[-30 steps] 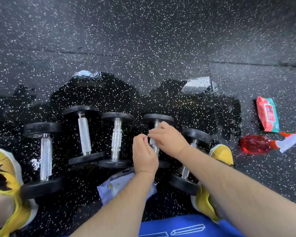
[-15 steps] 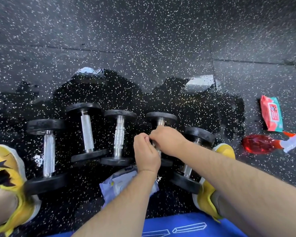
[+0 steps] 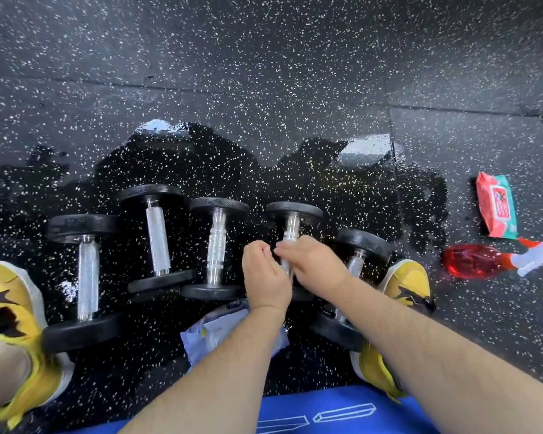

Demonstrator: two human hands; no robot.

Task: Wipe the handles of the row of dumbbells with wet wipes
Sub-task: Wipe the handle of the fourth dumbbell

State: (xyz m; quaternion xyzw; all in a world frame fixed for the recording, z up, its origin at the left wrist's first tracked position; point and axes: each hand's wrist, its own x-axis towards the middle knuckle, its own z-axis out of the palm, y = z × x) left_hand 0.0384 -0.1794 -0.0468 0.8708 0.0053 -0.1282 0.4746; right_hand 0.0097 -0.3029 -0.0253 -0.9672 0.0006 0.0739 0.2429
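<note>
5 dumbbells lie in a row on the floor [image 3: 264, 57]; both hands meet over dumbbell 4's handle [image 3: 290, 228]. The right hand [image 3: 314, 264] curls around it, a wipe [image 3: 287, 244] barely showing, while the left hand [image 3: 265, 277] is fisted beside it. Best to twist the wipe around the whole handle, end to end.

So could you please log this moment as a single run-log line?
stage: wiping handle | target: fourth dumbbell | left hand: on handle | right hand: grip on wipe | floor: wet
</note>
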